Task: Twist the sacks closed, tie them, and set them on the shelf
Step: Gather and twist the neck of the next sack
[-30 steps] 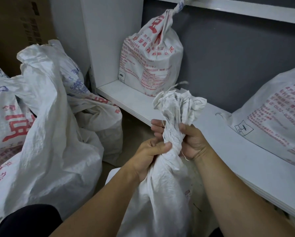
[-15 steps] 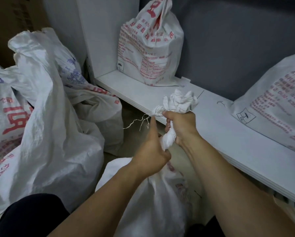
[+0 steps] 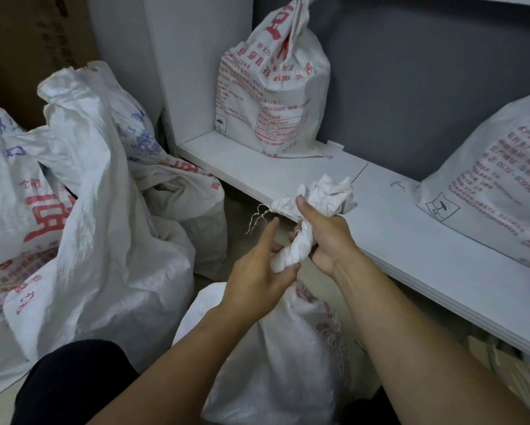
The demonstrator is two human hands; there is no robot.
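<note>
twisting looks done on the near sack (image 3: pixel 276 363), right hand (image 3: pixel 328 240) fingers (image 3: pixel 305 210) clamping its neck (image 3: pixel 294 254), left hand (image 3: pixel 254 274) fingers (image 3: pixel 266 237) loose; tying remains, far sack (image 3: pixel 272 96) at twelve o'clock, side sack (image 3: pixel 496 194) at three already shelved.

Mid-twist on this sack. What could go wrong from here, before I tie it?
1. Only the right hand grips the twisted neck. The left hand has its fingers extended, so the twist could unwind if that grip slips.
2. No tie cord is visible, only frayed threads at the mouth of the sack, and they are probably too thin to hold.
</note>
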